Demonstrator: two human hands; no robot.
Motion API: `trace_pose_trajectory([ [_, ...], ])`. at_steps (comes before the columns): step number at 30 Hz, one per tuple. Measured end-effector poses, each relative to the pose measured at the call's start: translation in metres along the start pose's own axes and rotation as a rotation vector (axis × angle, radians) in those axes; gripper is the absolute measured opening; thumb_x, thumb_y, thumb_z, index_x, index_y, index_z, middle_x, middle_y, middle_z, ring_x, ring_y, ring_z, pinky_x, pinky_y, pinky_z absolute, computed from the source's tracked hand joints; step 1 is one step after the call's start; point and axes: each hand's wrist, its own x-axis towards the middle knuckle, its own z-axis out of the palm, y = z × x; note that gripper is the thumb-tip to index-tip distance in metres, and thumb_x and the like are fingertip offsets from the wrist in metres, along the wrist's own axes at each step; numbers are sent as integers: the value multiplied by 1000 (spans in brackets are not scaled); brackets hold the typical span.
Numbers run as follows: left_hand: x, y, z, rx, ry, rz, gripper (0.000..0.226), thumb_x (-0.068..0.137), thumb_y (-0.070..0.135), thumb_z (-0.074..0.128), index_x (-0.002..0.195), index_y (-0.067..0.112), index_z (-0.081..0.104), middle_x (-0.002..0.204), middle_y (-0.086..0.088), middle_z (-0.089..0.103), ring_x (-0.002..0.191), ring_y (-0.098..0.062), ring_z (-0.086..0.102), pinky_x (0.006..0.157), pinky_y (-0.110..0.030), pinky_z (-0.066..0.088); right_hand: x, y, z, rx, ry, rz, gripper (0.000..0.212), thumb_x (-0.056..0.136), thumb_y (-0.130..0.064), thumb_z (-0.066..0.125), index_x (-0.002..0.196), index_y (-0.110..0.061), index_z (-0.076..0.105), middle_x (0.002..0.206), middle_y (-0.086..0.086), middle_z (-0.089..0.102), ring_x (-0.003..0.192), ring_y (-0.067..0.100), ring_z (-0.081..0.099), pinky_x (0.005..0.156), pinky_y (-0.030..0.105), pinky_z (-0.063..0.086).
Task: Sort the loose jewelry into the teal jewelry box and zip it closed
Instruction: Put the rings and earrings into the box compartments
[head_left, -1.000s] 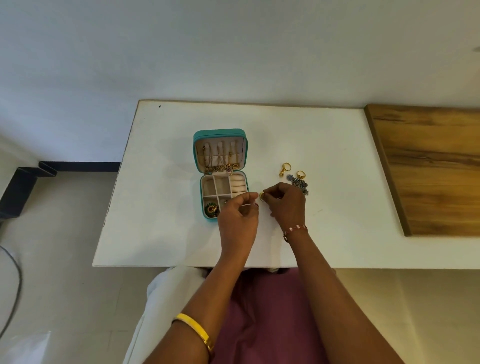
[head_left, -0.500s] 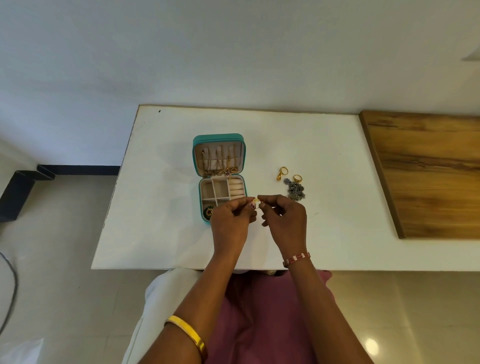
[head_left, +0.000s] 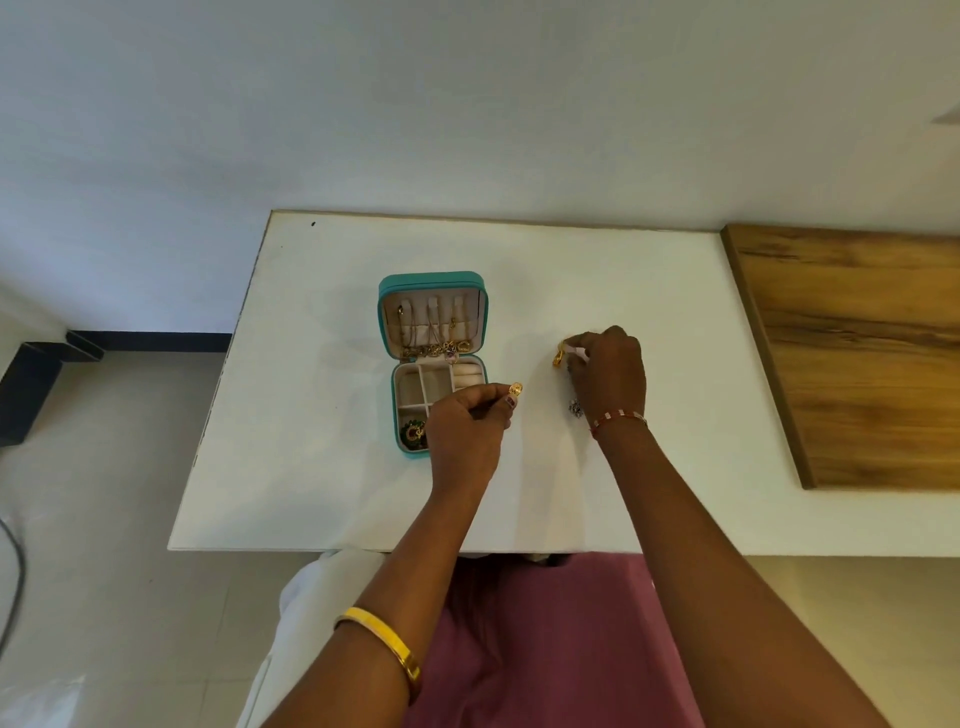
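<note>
Jewelry box open on bench, both hands holding pieces

We find the left hand (head_left: 467, 431) pinching a small gold piece (head_left: 515, 389) just right of the teal jewelry box (head_left: 434, 358). The right hand (head_left: 608, 371) grips a gold ring (head_left: 559, 358) on the white bench (head_left: 322, 467); a silver cluster (head_left: 575, 409) lies touching its wrist edge. The box stands unzipped, lid upright, necklaces hanging inside, compartments partly filled.

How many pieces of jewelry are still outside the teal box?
3 visible: a gold ring pinched by the left hand, a gold piece at the right hand's fingertips, a silver piece below that hand. More may be hidden under it.
</note>
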Motion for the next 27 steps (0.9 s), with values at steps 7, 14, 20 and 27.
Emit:
trace_pose_trajectory([
  [7, -2, 1, -4, 7, 4, 10, 21, 82, 7, 65, 102, 3, 68, 78, 0, 65, 71, -10, 61, 78, -27, 54, -1, 1, 8, -180, 40, -79, 16, 86, -7, 53, 93, -3, 67, 100, 19, 57, 94, 36, 48, 72, 35, 27],
  [14, -10, -3, -12, -31, 33, -18, 19, 83, 8, 63, 101, 7, 68, 84, 4, 64, 76, -10, 62, 77, -24, 53, -23, -8, 6, 126, 226, -75, 7, 81, -7, 62, 79, -1, 65, 80, 19, 63, 78, 38, 55, 70, 34, 36],
  [20, -27, -18, -25, -99, 66, -53, 18, 84, 7, 62, 101, 12, 67, 84, 2, 67, 77, -11, 65, 69, -14, 54, -78, -33, 15, 392, 216, -93, 2, 77, -7, 66, 76, -6, 65, 75, 7, 66, 63, 17, 51, 60, 3, 32],
  [27, -53, -45, -45, -123, 124, -107, 18, 82, 7, 64, 99, 13, 67, 78, -2, 69, 64, -1, 66, 69, -14, 55, -117, -29, 25, 220, -36, -89, 10, 82, -11, 61, 91, -8, 63, 91, 9, 65, 85, 23, 53, 70, 22, 33],
])
